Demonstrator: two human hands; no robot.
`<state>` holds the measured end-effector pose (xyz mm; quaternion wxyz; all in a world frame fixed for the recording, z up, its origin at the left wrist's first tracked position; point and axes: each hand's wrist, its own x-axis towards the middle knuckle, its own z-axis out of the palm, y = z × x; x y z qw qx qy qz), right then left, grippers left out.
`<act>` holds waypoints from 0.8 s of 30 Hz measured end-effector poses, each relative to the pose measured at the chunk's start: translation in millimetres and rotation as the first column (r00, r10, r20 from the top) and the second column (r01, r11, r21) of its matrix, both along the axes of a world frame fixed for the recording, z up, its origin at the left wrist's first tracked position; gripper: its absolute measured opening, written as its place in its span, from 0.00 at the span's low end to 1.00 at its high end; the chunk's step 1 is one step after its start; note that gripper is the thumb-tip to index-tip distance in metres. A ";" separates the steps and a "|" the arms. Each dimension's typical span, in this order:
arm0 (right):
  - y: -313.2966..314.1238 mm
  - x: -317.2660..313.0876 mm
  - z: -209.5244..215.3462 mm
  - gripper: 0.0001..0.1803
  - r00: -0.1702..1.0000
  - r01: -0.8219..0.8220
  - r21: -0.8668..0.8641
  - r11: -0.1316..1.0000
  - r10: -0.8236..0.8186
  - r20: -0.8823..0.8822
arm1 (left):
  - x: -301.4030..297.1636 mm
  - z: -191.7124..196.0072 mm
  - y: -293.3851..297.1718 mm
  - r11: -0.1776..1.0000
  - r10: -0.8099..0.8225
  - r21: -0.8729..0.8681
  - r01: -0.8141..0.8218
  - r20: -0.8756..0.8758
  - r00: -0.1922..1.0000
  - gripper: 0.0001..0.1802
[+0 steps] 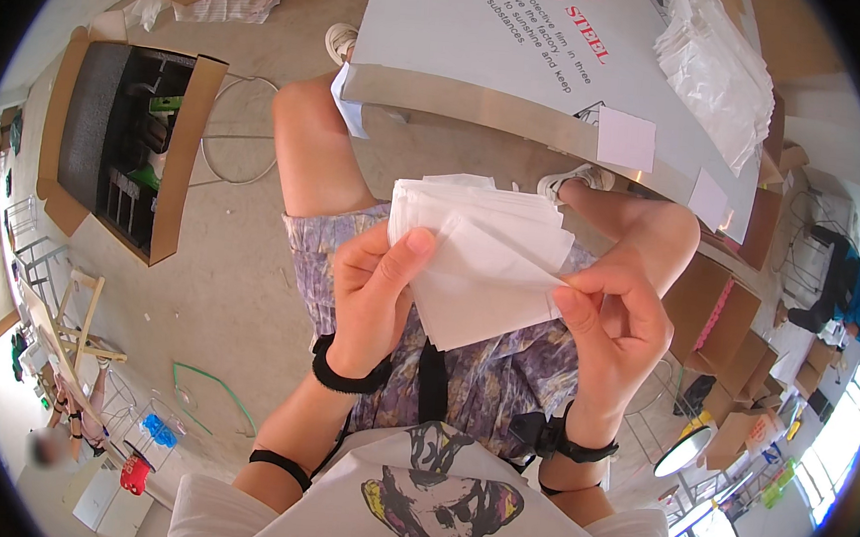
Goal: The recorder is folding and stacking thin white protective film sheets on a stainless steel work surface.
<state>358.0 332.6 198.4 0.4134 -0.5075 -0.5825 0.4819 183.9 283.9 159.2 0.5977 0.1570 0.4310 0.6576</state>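
A stack of thin white paper sheets (489, 283) is held up over my lap, its layers slightly fanned along the far edge. My left hand (374, 280) grips the stack at its left side, thumb on top and fingers underneath. At the right corner, my right hand (617, 327) pinches the top sheet between thumb and fingertips. That sheet lies at an angle to those beneath it. Whether the pieces are flat sheets or flat bags cannot be told. Dark straps circle both my wrists.
Ahead stands a table with a grey printed top (466, 42). On it lie a pile of white plastic bags (715, 74) and a white paper square (625, 140). An open cardboard box (190, 162) with dark lining sits on the floor at left; more cardboard boxes (711, 313) stand at right.
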 end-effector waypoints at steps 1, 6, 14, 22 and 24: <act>-0.9 0.2 0.2 0.07 1.000 0.005 0.010 1.000 -0.005 0.011 | 0.1 -0.9 0.0 1.000 0.017 0.005 -0.017 -0.001 1.000 0.13; -2.2 6.8 1.8 0.08 0.994 -0.105 0.086 0.991 0.103 0.028 | -0.2 0.1 1.0 0.999 0.035 -0.006 -0.035 0.025 0.999 0.13; 15.6 16.6 4.2 0.14 0.922 -0.386 0.104 0.917 0.387 0.010 | -0.5 -2.0 -0.5 1.000 0.021 0.023 -0.021 0.002 1.000 0.10; 12.7 1.7 -2.0 0.14 0.995 -0.104 0.014 0.995 0.104 -0.005 | 2.8 1.8 0.3 1.000 -0.028 -0.014 0.027 -0.063 0.998 0.10; 11.6 1.1 -2.2 0.13 0.995 -0.103 0.014 0.995 0.103 -0.018 | 2.3 1.2 0.4 1.000 -0.027 -0.018 0.026 -0.058 0.998 0.10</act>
